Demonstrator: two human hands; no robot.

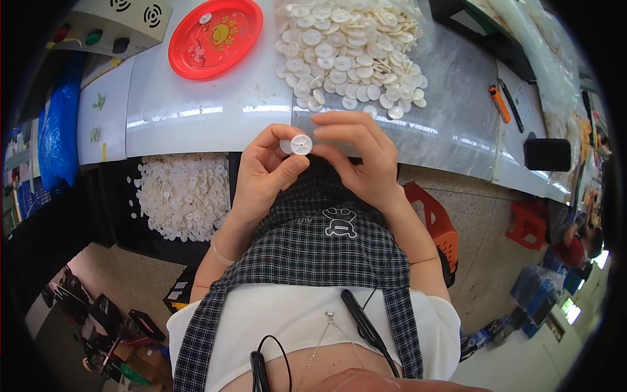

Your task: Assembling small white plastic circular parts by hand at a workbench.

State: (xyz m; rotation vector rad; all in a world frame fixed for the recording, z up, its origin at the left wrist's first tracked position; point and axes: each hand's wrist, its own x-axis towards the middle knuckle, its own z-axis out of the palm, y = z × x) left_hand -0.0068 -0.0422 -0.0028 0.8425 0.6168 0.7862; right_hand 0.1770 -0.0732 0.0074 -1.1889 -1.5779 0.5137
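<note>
My left hand (264, 166) pinches a small white spoked plastic wheel (301, 145) between thumb and fingers, just off the table's near edge. A second white round piece (285, 146) shows beside it, partly behind the wheel and between the same fingers. My right hand (362, 153) is right of the wheel with its fingers apart and slightly blurred. Its thumb tip comes close to the wheel's right side; whether it touches I cannot tell. Beyond my hands, a large heap of white plastic wheels (356, 55) spreads over the metal tabletop (209, 121).
A red oval tray (245, 55) with one white piece (206, 18) lies at the far left. Below the table's left part, a black bin (124, 222) holds many white discs (183, 196). An orange cutter (499, 104), a black pen (511, 106) and a phone (547, 155) lie right.
</note>
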